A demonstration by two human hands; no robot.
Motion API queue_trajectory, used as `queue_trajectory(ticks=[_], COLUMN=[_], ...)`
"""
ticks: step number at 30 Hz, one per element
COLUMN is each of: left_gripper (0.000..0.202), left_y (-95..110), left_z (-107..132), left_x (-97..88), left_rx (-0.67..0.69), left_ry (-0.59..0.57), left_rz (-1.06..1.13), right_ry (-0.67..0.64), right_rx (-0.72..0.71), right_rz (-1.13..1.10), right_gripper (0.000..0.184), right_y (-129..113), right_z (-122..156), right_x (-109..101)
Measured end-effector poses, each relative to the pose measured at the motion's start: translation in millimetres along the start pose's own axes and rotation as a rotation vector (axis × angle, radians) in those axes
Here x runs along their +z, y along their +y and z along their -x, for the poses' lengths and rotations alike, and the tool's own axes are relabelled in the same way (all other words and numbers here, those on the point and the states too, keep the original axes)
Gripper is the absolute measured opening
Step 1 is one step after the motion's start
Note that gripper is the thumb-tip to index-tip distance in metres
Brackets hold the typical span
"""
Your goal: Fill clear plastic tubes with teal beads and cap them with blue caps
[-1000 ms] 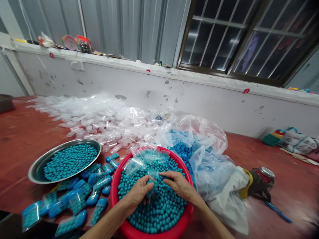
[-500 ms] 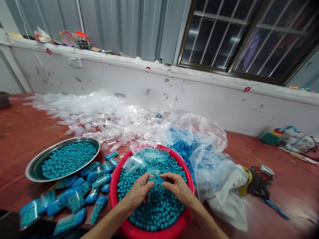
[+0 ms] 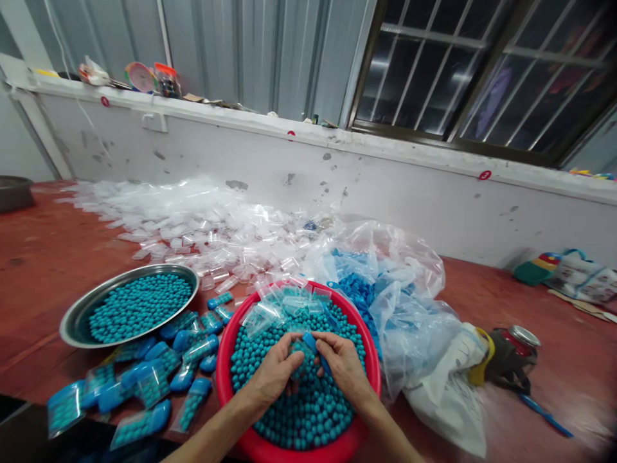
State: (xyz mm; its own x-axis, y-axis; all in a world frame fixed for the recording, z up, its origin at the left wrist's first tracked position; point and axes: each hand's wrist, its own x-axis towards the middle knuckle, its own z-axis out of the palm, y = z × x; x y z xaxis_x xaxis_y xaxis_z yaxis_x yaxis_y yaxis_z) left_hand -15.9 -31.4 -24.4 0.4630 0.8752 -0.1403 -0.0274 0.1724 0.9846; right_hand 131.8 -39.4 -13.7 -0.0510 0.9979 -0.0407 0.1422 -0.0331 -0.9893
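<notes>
Clear case [image 3: 301, 351], small and see-through, was held over the middle of a red basin [image 3: 224, 361] that stood on a red counter [image 3: 482, 289]. Far to the left of the basin and well behind it sat a grey tub [image 3: 14, 194], cut off by the edge of view. Left of the basin, a round steel bowl [image 3: 67, 335] held turquoise beads [image 3: 139, 308]. Also on the basin's left, some near its rim, lay a scatter of filled cases [image 3: 153, 386], beads inside and blue ends on them. Behind the basin, spreading leftward, was a wide heap of loose clear pieces [image 3: 193, 218].

Inside the basin were many more beads [image 3: 303, 411], with several clear cases [image 3: 265, 315] lying on top toward the back. Over the basin's left half, the left hand [image 3: 272, 373] had its fingers clamped on the clear case; whether the turquoise showing there was inside or behind it could not be told. Over the basin's right half, the right hand [image 3: 344, 363] had its fingers pinched on a blue cap [image 3: 309, 341] at the case; how far it was seated was unclear.

Just right of the basin, blue parts [image 3: 354, 287] lay by a crumpled plastic bag [image 3: 414, 321]. Farther right of the basin came a white sack [image 3: 448, 402], a red jar [image 3: 523, 339] with a metal lid, and a slim blue strip [image 3: 547, 415].
</notes>
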Motion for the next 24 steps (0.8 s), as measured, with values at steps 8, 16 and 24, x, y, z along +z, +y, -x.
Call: queue_trajectory(ticks=[8,16,24], left_gripper=[0.049,0.064,0.046], left_y=[-1,4,3], left_z=[1,2,3], left_x=[1.6,3.0,3.1], left_rx=[0.026,-0.043,-0.017], left_ry=[-0.027,0.015,0.128], left_rz=[-0.011,0.022,0.108], right_ry=[-0.020,0.025,-0.020], right_rx=[0.000,-0.007,-0.274], right_rz=[-0.008,-0.009,0.303], right_gripper=[0.033,0.032,0.027], right_y=[5,4,-2], right_z=[-1,1,13], right_x=[-1,6,14])
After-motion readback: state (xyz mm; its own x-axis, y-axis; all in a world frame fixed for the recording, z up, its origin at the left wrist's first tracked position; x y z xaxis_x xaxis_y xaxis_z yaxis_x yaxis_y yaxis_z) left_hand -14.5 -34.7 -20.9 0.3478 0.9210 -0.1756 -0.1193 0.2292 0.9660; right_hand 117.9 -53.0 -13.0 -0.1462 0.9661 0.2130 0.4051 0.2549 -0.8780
